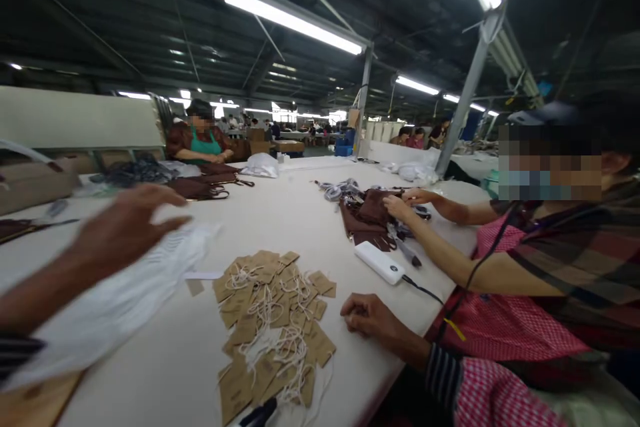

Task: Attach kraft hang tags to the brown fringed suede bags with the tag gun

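Note:
My left hand point(131, 230) is raised over the left side of the table, thumb and fingers apart, holding nothing. It is slightly blurred. Beneath it lies a stack of thin white plastic bags point(127, 317). Near the table's right edge rests my right hand point(370, 319), its fingers curled closed with nothing visible in them. Just left of that hand is a spread pile of brown cardboard hang tags point(245, 327) with white strings point(270, 303). A black object point(257, 413) touches the pile's near end, partly cut off by the frame.
A white power bank point(379, 263) with a black cable lies at the right. Beyond it, a co-worker's hands point(400, 203) handle dark brown bags point(367, 213). More brown bags point(200, 183) lie at the far left, near another person in a green apron point(206, 143).

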